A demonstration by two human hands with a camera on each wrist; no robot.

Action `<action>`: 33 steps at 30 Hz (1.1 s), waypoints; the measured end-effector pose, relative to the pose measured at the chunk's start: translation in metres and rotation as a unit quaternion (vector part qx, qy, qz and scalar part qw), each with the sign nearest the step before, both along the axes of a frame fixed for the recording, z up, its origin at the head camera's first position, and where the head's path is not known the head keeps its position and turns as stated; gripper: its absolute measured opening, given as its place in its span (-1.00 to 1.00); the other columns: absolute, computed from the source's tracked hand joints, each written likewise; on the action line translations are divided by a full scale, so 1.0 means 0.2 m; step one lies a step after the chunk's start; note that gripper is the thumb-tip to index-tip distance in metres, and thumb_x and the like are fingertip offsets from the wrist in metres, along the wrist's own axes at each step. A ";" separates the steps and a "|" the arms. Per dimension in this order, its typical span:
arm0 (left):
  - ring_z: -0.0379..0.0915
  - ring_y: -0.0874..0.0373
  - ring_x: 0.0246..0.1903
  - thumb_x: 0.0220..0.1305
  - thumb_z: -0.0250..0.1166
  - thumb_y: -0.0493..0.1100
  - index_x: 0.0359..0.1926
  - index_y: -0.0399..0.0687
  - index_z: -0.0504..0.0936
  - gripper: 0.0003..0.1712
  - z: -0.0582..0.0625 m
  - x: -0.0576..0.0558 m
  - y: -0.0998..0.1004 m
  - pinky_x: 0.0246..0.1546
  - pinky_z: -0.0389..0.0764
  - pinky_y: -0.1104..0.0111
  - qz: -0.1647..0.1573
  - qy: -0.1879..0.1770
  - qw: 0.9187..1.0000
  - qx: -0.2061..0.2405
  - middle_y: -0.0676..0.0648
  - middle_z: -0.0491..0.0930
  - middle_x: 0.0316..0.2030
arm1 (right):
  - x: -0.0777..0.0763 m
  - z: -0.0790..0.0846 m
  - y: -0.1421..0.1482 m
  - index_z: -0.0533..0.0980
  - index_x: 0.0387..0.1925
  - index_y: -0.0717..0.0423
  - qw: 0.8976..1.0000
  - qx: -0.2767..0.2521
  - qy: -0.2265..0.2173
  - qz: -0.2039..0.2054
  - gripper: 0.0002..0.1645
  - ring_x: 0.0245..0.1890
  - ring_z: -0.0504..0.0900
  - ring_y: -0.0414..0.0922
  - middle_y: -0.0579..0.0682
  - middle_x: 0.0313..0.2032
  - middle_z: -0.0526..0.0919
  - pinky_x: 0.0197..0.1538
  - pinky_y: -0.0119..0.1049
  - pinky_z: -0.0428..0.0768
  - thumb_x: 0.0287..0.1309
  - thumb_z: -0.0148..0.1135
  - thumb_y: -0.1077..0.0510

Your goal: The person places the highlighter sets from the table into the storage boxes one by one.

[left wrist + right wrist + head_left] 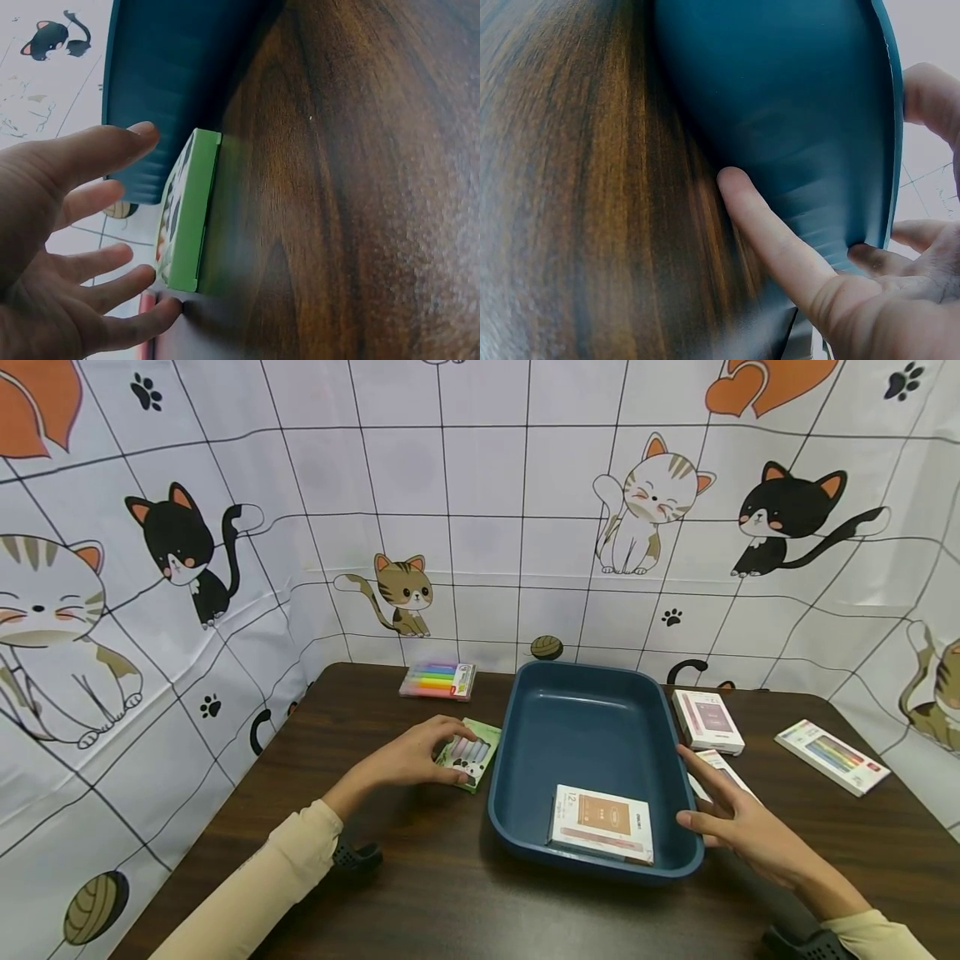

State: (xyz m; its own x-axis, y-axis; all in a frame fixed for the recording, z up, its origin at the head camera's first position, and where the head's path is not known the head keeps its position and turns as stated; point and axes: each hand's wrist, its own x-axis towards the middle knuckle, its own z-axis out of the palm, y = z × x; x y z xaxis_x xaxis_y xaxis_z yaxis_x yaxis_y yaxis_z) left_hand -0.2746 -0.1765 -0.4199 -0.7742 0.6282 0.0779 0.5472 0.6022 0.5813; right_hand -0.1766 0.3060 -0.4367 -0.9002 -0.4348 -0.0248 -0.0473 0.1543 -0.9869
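My left hand (416,752) reaches over a green box (480,745) with a panda picture and pale sticks on its front. Its fingers are spread around the box, apart from its edge in the left wrist view, where the green side (196,214) shows. On the right, my right hand (738,818) holds the rim of a dark blue tray (592,727). In the right wrist view the thumb (926,94) is at the rim and other fingers press the outer wall. A white box with a tan panel (603,822) lies inside the tray, near its front.
A clear pack of rainbow-coloured pens (437,681) lies at the back left. Right of the tray are a white box with a pink panel (708,721), another white box (723,768) partly behind my right hand, and a flat pack with coloured stripes (832,756).
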 end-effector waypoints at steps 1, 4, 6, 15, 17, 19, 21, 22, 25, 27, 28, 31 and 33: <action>0.32 -0.09 0.28 0.17 0.53 0.08 0.30 0.04 0.55 -0.30 0.00 0.00 0.00 0.28 0.37 -0.06 0.000 -0.001 1.000 -0.001 -0.13 0.39 0.30 | 0.00 0.00 0.00 -0.23 0.65 -0.15 1.000 0.001 0.000 0.000 0.05 0.43 -0.27 0.53 0.17 0.57 -0.51 -0.02 0.07 0.68 0.42 0.15 0.32; 0.29 -0.10 0.31 0.17 0.54 0.08 0.29 0.02 0.56 -0.30 0.00 0.00 -0.01 0.30 0.35 -0.07 -0.001 -0.002 1.000 -0.003 -0.19 0.35 0.34 | 0.00 0.00 0.00 -0.23 0.65 -0.15 1.000 0.006 -0.001 -0.002 0.05 0.42 -0.28 0.55 0.17 0.57 -0.52 -0.03 0.09 0.68 0.43 0.16 0.31; 0.28 -0.11 0.32 0.17 0.54 0.07 0.29 0.02 0.56 -0.31 0.00 0.00 -0.01 0.30 0.35 -0.07 0.000 -0.002 1.000 -0.007 -0.21 0.33 0.35 | 0.00 0.00 0.00 -0.24 0.65 -0.16 1.000 0.009 -0.003 -0.004 0.05 0.42 -0.28 0.56 0.17 0.57 -0.52 -0.02 0.09 0.67 0.43 0.16 0.30; 0.23 -0.21 0.35 0.20 0.52 0.02 0.28 0.00 0.56 -0.35 0.00 0.01 -0.01 0.30 0.32 -0.15 -0.008 -0.007 1.000 -0.022 -0.26 0.25 0.41 | 0.00 0.00 0.00 -0.24 0.65 -0.18 1.000 0.014 -0.006 -0.005 0.05 0.41 -0.31 0.57 0.17 0.57 -0.52 0.00 0.09 0.67 0.44 0.16 0.28; 0.22 -0.23 0.36 0.20 0.52 0.01 0.28 -0.01 0.56 -0.34 0.00 0.01 -0.01 0.31 0.31 -0.16 -0.013 -0.009 1.000 -0.021 -0.27 0.25 0.42 | 0.00 0.01 -0.01 -0.24 0.65 -0.18 1.000 0.015 -0.006 -0.006 0.05 0.41 -0.31 0.58 0.18 0.57 -0.53 0.00 0.09 0.67 0.44 0.16 0.28; 0.21 -0.23 0.36 0.18 0.54 0.00 0.28 -0.02 0.55 -0.33 0.00 0.01 -0.02 0.31 0.30 -0.16 -0.019 -0.014 0.999 -0.022 -0.27 0.24 0.42 | 0.00 0.01 -0.01 -0.24 0.65 -0.18 1.000 0.016 -0.006 -0.007 0.05 0.41 -0.31 0.58 0.18 0.57 -0.53 0.00 0.10 0.66 0.44 0.17 0.28; 0.20 -0.22 0.37 0.17 0.55 -0.01 0.28 -0.03 0.55 -0.32 0.00 0.01 -0.03 0.32 0.29 -0.15 -0.029 -0.016 0.999 -0.025 -0.28 0.24 0.42 | 0.00 0.01 -0.01 -0.24 0.65 -0.17 1.000 0.017 -0.006 -0.007 0.05 0.41 -0.30 0.58 0.18 0.57 -0.52 0.00 0.10 0.67 0.44 0.17 0.28; 0.21 -0.23 0.36 0.17 0.55 -0.02 0.28 -0.04 0.55 -0.32 0.00 0.00 -0.04 0.32 0.29 -0.15 -0.036 -0.014 0.999 -0.027 -0.28 0.25 0.41 | 0.00 0.01 -0.01 -0.24 0.65 -0.17 1.000 0.016 -0.006 -0.007 0.05 0.41 -0.30 0.58 0.18 0.57 -0.52 0.00 0.10 0.66 0.43 0.17 0.28; 0.22 -0.17 0.37 0.16 0.56 -0.07 0.28 -0.04 0.54 -0.31 0.00 0.00 -0.05 0.35 0.27 -0.10 -0.053 -0.011 0.998 -0.040 -0.22 0.30 0.40 | 0.00 0.01 -0.01 -0.25 0.65 -0.16 1.000 0.014 -0.005 -0.004 0.05 0.41 -0.30 0.57 0.18 0.57 -0.52 0.00 0.08 0.67 0.44 0.16 0.29; 0.20 -0.13 0.39 0.15 0.57 -0.10 0.29 -0.03 0.53 -0.30 -0.01 -0.01 -0.05 0.38 0.24 -0.06 -0.064 -0.007 0.997 -0.048 -0.17 0.33 0.38 | 0.00 0.01 -0.01 -0.25 0.65 -0.16 1.000 0.012 -0.006 -0.003 0.05 0.42 -0.30 0.57 0.18 0.57 -0.53 0.00 0.08 0.67 0.44 0.15 0.30; 0.20 -0.12 0.39 0.15 0.57 -0.12 0.30 -0.03 0.52 -0.30 -0.01 -0.01 -0.06 0.38 0.23 -0.05 -0.069 -0.005 0.996 -0.049 -0.16 0.34 0.38 | 0.00 0.01 -0.01 -0.25 0.65 -0.16 1.000 0.011 -0.006 -0.002 0.05 0.42 -0.31 0.57 0.18 0.57 -0.53 0.00 0.08 0.67 0.44 0.15 0.30; 0.19 -0.10 0.40 0.16 0.56 -0.16 0.32 -0.04 0.50 -0.28 -0.01 -0.02 -0.06 0.39 0.22 -0.04 -0.077 -0.003 0.996 -0.050 -0.13 0.35 0.37 | 0.00 0.01 -0.01 -0.25 0.65 -0.16 1.000 0.012 -0.006 -0.002 0.05 0.41 -0.31 0.57 0.18 0.57 -0.53 0.00 0.08 0.67 0.44 0.15 0.30; 0.20 -0.09 0.39 0.17 0.55 -0.18 0.32 -0.05 0.49 -0.29 -0.01 -0.02 -0.06 0.39 0.23 -0.03 -0.076 -0.005 0.996 -0.051 -0.13 0.34 0.37 | 0.00 0.01 -0.01 -0.25 0.65 -0.16 1.000 0.012 -0.005 -0.003 0.05 0.41 -0.31 0.57 0.18 0.57 -0.53 0.00 0.09 0.67 0.44 0.15 0.30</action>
State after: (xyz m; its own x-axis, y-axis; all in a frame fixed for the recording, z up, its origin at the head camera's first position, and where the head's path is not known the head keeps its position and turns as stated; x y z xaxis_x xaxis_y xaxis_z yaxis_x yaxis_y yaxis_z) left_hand -0.2782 -0.1883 -0.4225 -0.6696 0.7428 0.0009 0.6318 0.5690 0.5263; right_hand -0.1764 0.3043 -0.4349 -0.9021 -0.4290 -0.0453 -0.0356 0.1787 -0.9833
